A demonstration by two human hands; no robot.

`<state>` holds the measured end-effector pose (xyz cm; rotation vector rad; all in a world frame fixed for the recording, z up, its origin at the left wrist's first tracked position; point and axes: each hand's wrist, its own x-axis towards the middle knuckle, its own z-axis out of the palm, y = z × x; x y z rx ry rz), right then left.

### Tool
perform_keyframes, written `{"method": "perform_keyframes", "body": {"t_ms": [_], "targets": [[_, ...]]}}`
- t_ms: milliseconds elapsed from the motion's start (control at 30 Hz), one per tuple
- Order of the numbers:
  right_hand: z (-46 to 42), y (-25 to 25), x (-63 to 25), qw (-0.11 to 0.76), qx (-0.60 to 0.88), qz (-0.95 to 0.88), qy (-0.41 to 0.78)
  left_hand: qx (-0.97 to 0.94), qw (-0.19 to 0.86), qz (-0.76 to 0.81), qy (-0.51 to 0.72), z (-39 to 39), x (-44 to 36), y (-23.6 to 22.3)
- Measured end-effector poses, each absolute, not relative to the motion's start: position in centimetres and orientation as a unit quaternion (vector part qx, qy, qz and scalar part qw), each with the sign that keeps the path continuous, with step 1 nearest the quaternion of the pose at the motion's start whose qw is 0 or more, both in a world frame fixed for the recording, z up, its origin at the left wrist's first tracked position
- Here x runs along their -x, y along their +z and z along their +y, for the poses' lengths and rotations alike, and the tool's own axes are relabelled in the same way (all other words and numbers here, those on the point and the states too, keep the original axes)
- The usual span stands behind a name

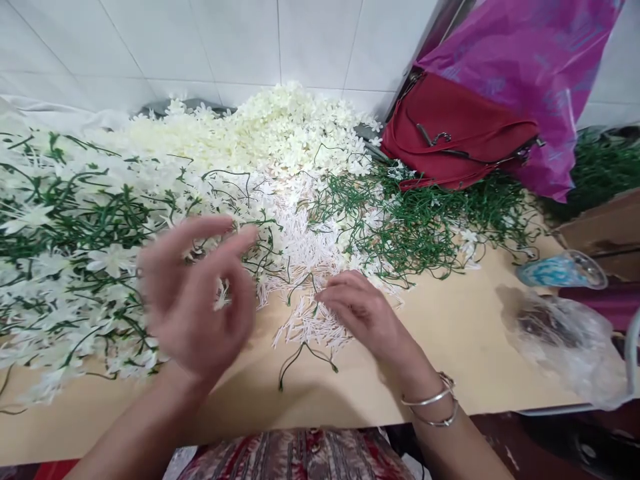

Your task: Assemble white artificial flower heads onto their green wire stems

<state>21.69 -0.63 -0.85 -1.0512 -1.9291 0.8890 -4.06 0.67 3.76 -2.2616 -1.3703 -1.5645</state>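
Note:
My left hand (200, 293) is raised over the left side of the table, blurred, with its fingers apart. A bit of white flower shows in the gap between thumb and fingers, and it seems to lie behind the hand. My right hand (363, 310) has its fingers pinched together at a thin green plastic stem (314, 287), over a heap of small white stamen sticks (313, 323). In front of them lies a loose forked green stem (305, 345). Artificial white flowers on green stems (115, 260) are piled beside my left hand.
Cream flower heads (290, 127) are heaped against the tiled wall (320, 43). Green stems (425, 227) lie tangled to the right, below a red handbag (460, 133) and a purple plastic bag (525, 73). A blue patterned cup (555, 270) and a clear plastic bag (570, 340) are at the right edge.

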Motion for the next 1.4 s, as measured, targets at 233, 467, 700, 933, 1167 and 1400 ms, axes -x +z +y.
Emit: {"method": "perform_keyframes", "body": {"t_ms": [233, 467, 700, 933, 1167, 1400], "targets": [[-0.2, -1.6, -21.7, 0.315, 0.393, -0.84, 0.203, 0.875, -0.12, -0.326, -0.337, 1.2, -0.6, -0.3], [-0.5, -0.7, -22.1, 0.461, 0.373, -0.764, 0.254, 0.853, -0.169, -0.311, -0.384, 1.1, -1.0, -1.5], [-0.5, -1.7, -21.6, 0.404, 0.503, -0.726, 0.24, 0.745, -0.303, -0.389, -0.449, 1.3, -0.5, -0.4], [-0.1, -2.3, -21.1, 0.334, 0.524, -0.764, 0.172, 0.612, -0.465, -0.463, -0.441, 0.8, -0.7, -0.3], [-0.3, -1.2, -21.9, 0.499, 0.533, -0.627, 0.272, 0.665, -0.431, -0.438, -0.426, 0.9, -1.2, -1.6], [-0.5, -1.1, -21.6, 0.546, 0.532, -0.559, 0.326, 0.651, -0.42, -0.447, -0.446, 0.5, -1.9, -0.7]]}}
